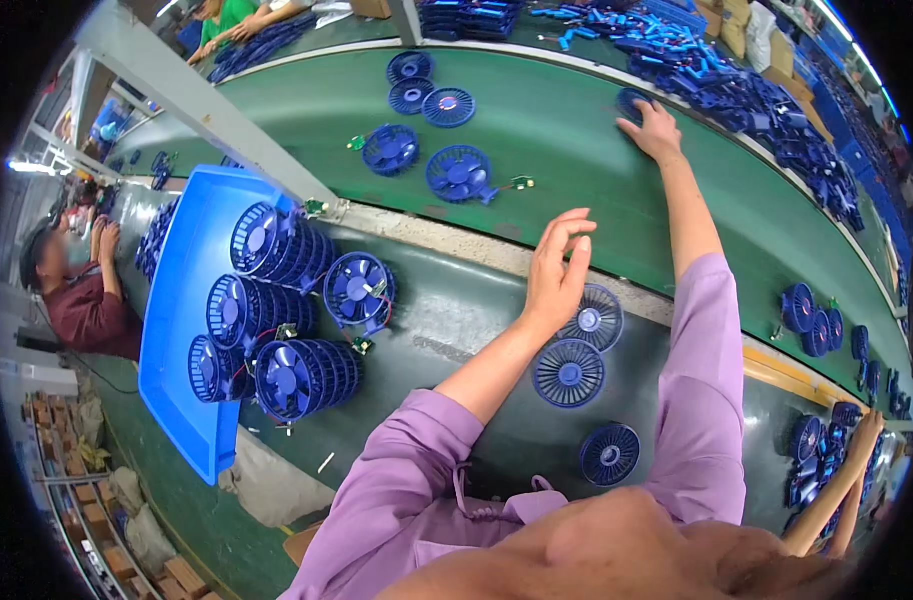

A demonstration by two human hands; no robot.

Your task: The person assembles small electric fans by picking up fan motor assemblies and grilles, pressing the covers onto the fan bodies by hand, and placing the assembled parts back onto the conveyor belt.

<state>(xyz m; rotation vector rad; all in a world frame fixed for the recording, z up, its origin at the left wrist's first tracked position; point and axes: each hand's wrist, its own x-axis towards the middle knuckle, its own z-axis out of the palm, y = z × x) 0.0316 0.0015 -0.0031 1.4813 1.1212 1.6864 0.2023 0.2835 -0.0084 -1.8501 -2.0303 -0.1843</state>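
My right hand [658, 132] reaches far across the green conveyor belt, its thumb spread away from the fingers. Its fingertips are at the edge of a dark blue round fan part [631, 101], partly covered by them; no firm grip shows. My left hand [558, 272] is raised near the belt's near edge, fingers stretched and holding nothing. Below it on the bench lie two round fan grilles, an upper one [593, 318] and a lower one [568, 373]. Nearer to me is a darker round fan part [609, 454].
A blue tray [181, 290] at left stands beside stacked fan housings [306, 378] with wires and small circuit boards. More fan parts [459, 174] lie on the belt [546, 130]. A metal post [206, 110] slants across the upper left. Co-workers' hands [866, 432] work at right.
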